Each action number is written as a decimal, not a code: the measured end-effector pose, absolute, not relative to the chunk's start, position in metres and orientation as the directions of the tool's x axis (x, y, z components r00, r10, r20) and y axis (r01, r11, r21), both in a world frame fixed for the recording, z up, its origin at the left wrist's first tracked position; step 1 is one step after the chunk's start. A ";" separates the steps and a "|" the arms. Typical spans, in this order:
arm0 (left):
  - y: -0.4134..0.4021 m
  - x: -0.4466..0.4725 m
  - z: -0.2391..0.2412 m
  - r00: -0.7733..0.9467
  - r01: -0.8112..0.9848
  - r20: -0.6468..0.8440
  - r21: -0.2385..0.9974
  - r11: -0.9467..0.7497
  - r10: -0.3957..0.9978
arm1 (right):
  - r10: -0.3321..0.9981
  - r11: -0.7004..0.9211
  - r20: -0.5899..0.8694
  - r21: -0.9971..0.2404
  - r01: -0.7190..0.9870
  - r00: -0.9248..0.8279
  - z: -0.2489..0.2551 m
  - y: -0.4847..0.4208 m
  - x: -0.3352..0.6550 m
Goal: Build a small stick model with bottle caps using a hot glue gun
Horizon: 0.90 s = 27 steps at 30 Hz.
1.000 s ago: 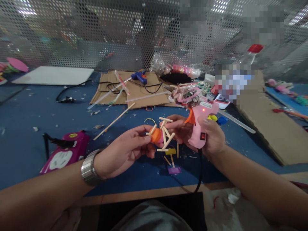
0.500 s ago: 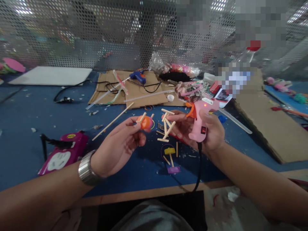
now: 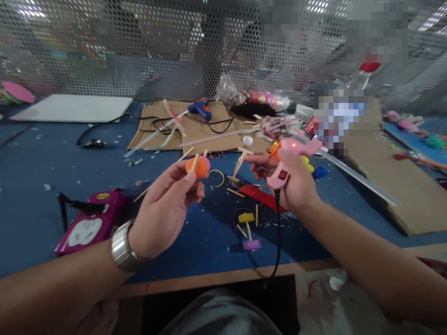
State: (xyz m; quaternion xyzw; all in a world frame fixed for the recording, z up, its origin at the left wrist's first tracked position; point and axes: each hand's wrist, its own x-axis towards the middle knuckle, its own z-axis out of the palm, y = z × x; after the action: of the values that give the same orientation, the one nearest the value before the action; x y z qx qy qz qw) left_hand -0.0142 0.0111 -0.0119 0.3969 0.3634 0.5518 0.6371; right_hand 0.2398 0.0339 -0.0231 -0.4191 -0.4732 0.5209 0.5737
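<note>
My left hand [image 3: 167, 204] pinches an orange disc [image 3: 197, 166] with a short wooden stick across its front; a pink disc [image 3: 206, 162] shows behind it. My right hand [image 3: 296, 179] is wrapped round a pink hot glue gun [image 3: 296, 148], its red light lit and its black cord [image 3: 278, 232] hanging down. At that hand's fingertips is a small frame of glued wooden sticks [image 3: 239, 165], seen edge-on and slightly blurred. Beneath the right hand lies a red cutter [image 3: 260, 196]. Nearer me on the table are a yellow and purple piece joined by a stick [image 3: 248, 230] and several loose sticks.
A magenta box with a black strap [image 3: 96, 216] stands at left. Cardboard sheets [image 3: 213, 132] bear a blue glue gun [image 3: 200, 110] at the back. A white board [image 3: 73, 108] lies back left, more cardboard [image 3: 391, 186] at right. A perforated metal screen [image 3: 157, 51] rises behind.
My left hand has moved left and slightly up with the orange disc. The stick frame has turned edge-on in my right fingers, and the glue gun has tipped, its rear now pointing right.
</note>
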 end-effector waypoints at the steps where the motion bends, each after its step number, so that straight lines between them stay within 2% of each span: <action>1: 0.011 -0.014 -0.012 0.131 -0.413 -0.021 0.908 0.074 0.991 | 0.994 0.101 0.107 -0.984 -0.144 -0.033 -0.026 0.033 0.240; 5: 0.011 -0.014 -0.015 0.187 -0.386 -0.016 0.918 0.089 0.982 | 0.971 0.069 0.075 -0.997 -0.032 -0.226 -0.032 0.025 0.240; 13: 0.005 -0.017 -0.015 0.286 -0.405 0.075 0.913 0.050 0.955 | 0.868 0.110 0.142 -0.990 -0.093 -0.475 -0.029 0.020 0.247; 20: 0.006 -0.018 -0.014 0.318 -0.390 0.082 0.919 0.051 0.945 | 0.816 0.190 0.196 -0.979 -0.068 -0.544 -0.027 0.023 0.251; 27: 0.004 -0.019 -0.014 0.341 -0.339 0.065 0.939 0.058 0.938 | 0.816 0.179 0.183 -0.982 -0.061 -0.549 -0.027 0.019 0.249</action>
State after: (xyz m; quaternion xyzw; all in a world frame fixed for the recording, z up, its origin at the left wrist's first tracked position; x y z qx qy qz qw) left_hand -0.0187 0.0041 -0.0140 0.4858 0.3081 0.4846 0.6590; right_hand 0.2488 0.0195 -0.0270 -0.2831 -0.6663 0.5749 0.3814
